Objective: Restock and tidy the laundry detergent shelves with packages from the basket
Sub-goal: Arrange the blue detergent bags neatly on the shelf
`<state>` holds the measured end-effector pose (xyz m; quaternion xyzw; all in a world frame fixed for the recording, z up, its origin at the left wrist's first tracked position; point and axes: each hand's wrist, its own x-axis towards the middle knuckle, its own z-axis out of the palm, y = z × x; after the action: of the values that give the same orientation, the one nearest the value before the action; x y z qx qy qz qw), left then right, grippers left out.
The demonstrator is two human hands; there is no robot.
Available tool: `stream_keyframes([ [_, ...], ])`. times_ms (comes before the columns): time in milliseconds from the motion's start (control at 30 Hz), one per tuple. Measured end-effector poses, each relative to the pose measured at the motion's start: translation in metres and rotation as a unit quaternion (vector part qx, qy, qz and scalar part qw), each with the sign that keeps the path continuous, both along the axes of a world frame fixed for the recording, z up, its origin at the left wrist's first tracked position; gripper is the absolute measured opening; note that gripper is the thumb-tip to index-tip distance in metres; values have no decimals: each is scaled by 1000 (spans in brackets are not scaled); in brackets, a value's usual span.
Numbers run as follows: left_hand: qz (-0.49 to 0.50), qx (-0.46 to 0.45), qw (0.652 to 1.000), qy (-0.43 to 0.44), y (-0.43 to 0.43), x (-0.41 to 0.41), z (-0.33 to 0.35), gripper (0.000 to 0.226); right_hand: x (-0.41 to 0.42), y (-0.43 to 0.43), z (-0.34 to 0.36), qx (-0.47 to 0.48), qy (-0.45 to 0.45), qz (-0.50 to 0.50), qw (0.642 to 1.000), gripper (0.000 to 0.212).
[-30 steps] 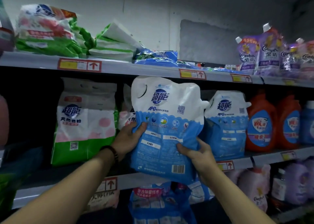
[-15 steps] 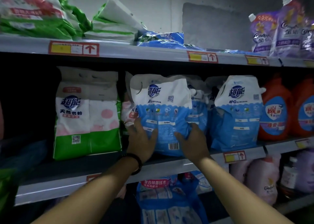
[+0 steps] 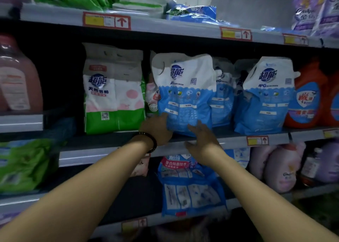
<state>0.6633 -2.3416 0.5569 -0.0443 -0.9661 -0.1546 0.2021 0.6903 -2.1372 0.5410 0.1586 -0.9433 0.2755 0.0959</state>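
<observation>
Between your hands the blue and white pouch (image 3: 185, 95) is already standing upright on the middle shelf (image 3: 110, 144), so I'd judge this one placement nearly finished, with only a last nudge to square it left to do. Your left hand (image 3: 157, 130), the one with the dark wristband (image 3: 150, 141), has its fingers laid fairly straight against the pouch's lower left corner, pressing rather than clutching. Your right hand (image 3: 203, 142) is spread with the fingers apart, its tips touching the lower right of the pouch's front near the shelf edge. Neither hand seems wrapped around anything, though the blur makes the thumbs hard to read. The pouch leans slightly and sits forward of a second matching pouch (image 3: 222, 98) just behind and to its right. A third pouch (image 3: 266, 98) stands beside that, near the orange bottles (image 3: 306, 102). To the left, a green and white bag (image 3: 113, 95) stands close by, with a small pink-marked pack (image 3: 152, 96) squeezed between it and your pouch. Left of the green bag the shelf shows a dark gap, which may want filling. Above, the top shelf (image 3: 165, 25) carries bags lying flat and untidy, and below, another blue pouch (image 3: 189, 185) hangs forward off its shelf, so tidying looks far from done. The basket is out of sight, so you can't tell how much stock remains.
</observation>
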Motion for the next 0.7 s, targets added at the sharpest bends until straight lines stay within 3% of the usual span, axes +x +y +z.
stream_keyframes([
  [133,-72,52,985,148,1,61,-36,32,46,4,-33,-127,135,-24,982,33],
  [233,-117,82,978,151,-1,114,-90,14,77,-7,-76,-173,97,-7,980,18],
  [433,-106,101,989,32,-47,199,-239,6,132,-38,-200,-168,-61,27,984,14],
  [533,-68,92,992,-50,-73,229,-312,16,158,-46,-267,-81,-102,31,991,13],
  [700,-23,132,961,-241,-94,263,-407,11,192,-53,-374,-9,-274,25,961,23],
])
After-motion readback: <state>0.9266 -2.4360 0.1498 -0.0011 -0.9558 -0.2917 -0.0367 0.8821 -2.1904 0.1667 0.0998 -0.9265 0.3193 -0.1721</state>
